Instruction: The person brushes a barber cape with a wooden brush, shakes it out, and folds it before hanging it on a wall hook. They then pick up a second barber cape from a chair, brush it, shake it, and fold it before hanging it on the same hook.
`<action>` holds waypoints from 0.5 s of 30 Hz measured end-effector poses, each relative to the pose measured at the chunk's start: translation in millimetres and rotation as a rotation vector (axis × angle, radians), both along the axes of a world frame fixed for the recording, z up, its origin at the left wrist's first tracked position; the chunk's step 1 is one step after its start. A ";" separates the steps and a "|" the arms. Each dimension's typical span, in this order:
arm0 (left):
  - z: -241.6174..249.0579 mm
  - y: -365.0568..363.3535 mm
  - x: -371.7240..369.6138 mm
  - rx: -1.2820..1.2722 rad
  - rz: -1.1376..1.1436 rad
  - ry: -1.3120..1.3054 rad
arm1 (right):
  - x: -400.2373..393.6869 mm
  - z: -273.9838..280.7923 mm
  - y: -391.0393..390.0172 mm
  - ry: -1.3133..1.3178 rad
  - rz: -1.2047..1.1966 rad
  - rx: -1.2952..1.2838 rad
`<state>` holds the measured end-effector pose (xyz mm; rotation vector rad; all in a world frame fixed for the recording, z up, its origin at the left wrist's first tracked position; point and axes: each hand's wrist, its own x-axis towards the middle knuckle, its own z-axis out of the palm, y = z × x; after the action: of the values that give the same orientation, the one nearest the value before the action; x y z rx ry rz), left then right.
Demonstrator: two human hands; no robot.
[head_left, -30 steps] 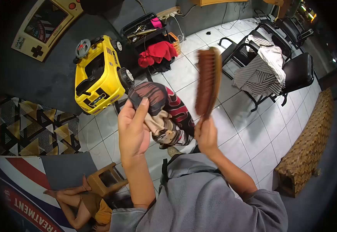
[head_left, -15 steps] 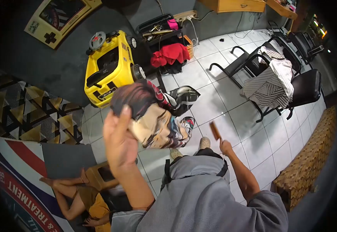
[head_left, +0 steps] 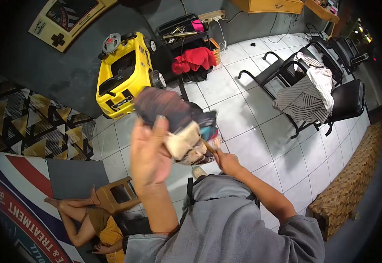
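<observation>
My left hand (head_left: 149,155) is raised in front of me, gripping a printed cloth (head_left: 167,109) between thumb and fingers. The cloth is blurred and bunched, dark at the top with beige, teal and black patches below. In my right hand (head_left: 228,163) is a wooden-handled brush (head_left: 209,147), its handle slanting up and left from my fingers. The brush overlaps the lower right part of the cloth, and its far end is lost against the print.
A yellow ride-on toy car (head_left: 125,74) stands by the wall, beside a black trolley (head_left: 183,37) and a red cloth (head_left: 195,60). To the right, a striped cloth (head_left: 302,101) drapes a black chair (head_left: 351,98). A seated person (head_left: 112,234) is at lower left.
My right hand has swung left and up with the brush, from out over the floor to the cloth. The cloth has bunched up and shifted slightly right along with my left hand.
</observation>
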<state>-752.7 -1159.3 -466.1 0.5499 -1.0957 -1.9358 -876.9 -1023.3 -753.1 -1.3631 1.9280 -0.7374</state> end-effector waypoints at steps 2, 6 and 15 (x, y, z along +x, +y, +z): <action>7.0 -7.8 16.0 -0.027 0.093 0.017 | -14.8 -59.3 37.8 0.176 0.047 0.386; 10.2 -12.2 26.7 -0.005 0.229 0.079 | -57.1 -128.3 111.7 0.311 -0.029 0.710; -10.8 6.2 4.5 0.147 0.098 0.124 | -48.4 42.2 9.8 -0.643 -0.690 -0.379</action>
<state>-748.3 -1153.0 -476.9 0.5448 -0.8383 -1.9469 -925.3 -1013.4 -710.9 -0.4838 1.7383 -1.6991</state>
